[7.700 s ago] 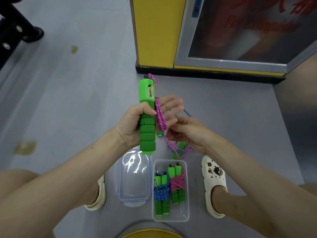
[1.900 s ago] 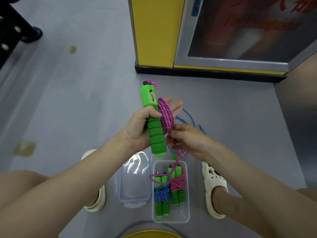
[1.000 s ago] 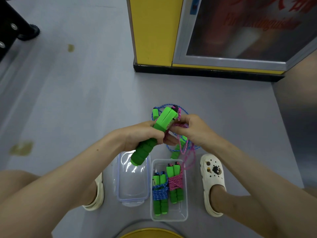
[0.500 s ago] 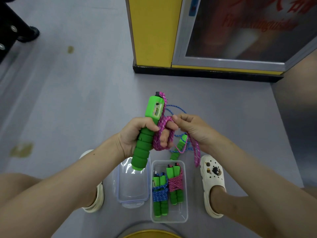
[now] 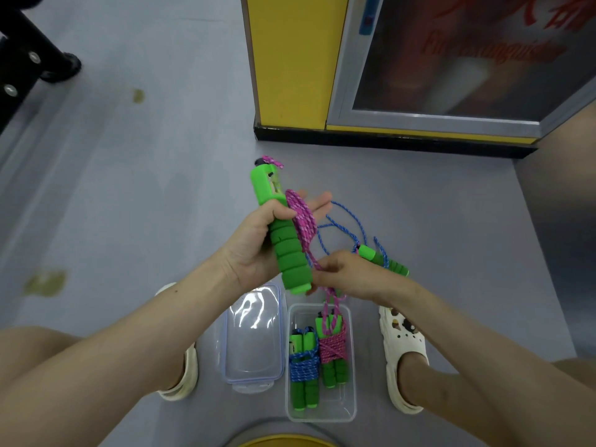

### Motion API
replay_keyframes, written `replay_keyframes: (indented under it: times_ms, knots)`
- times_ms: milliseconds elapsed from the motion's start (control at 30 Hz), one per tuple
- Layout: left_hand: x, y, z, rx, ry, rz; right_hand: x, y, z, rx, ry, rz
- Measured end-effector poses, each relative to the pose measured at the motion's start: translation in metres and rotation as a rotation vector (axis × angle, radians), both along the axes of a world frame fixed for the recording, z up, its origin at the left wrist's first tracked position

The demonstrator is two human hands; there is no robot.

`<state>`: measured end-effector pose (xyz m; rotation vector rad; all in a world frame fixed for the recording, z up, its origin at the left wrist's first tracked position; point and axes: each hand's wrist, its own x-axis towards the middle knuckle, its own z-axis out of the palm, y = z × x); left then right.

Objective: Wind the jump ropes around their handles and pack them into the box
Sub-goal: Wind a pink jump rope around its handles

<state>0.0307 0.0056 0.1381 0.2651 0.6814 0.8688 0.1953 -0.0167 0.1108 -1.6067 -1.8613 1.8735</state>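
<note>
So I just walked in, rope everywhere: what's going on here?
A person is winding a jump rope. The left hand grips a green handle with pink rope looped over its fingers; the right hand pinches that rope below. A blue bundle and a pink bundle lie in the clear box, its lid beside it. A loose blue rope lies on the floor.

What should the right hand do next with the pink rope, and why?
Probably carry the right hand up and over the outstretched fingers of the left hand to lay another loop. It pinches the pink rope beside the green handle's lower end, coils already sit across those fingers, and slack hangs down toward the box.
</note>
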Motion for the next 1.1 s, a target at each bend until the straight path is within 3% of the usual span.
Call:
replay_keyframes:
  times_ms: [100, 233, 367, 533, 633, 767, 900, 1000, 1100]
  knots:
    - [0.000, 0.004, 0.006, 0.015, 0.157, 0.086, -0.002, -0.004, 0.002, -0.041, 0.006, 0.008]
    - [-0.005, 0.008, 0.000, 0.141, 0.519, 0.012, 0.001, 0.001, 0.009, -0.040, 0.023, 0.011]
    - [-0.015, 0.009, -0.009, 0.356, 0.954, -0.225, 0.004, 0.004, 0.009, -0.037, 0.031, 0.017]
    - [-0.013, 0.003, -0.014, 0.598, 1.217, -0.508, 0.009, 0.013, 0.013, 0.028, 0.118, -0.135]
    - [-0.014, 0.000, -0.015, 0.590, 1.230, -0.669, 0.014, 0.018, 0.009, 0.057, 0.160, -0.284]
    - [-0.013, -0.001, -0.012, 0.434, 1.086, -0.752, 0.012, 0.020, 0.004, 0.032, 0.237, -0.403]
    - [-0.015, 0.001, -0.007, 0.289, 0.798, -0.693, 0.010, 0.020, 0.009, -0.021, 0.336, -0.473]
    - [-0.019, 0.002, -0.006, 0.175, 0.592, -0.664, 0.010, 0.022, 0.009, -0.016, 0.297, -0.472]
    - [-0.020, 0.003, -0.003, 0.104, 0.519, -0.630, 0.011, 0.022, 0.010, 0.042, 0.160, -0.425]
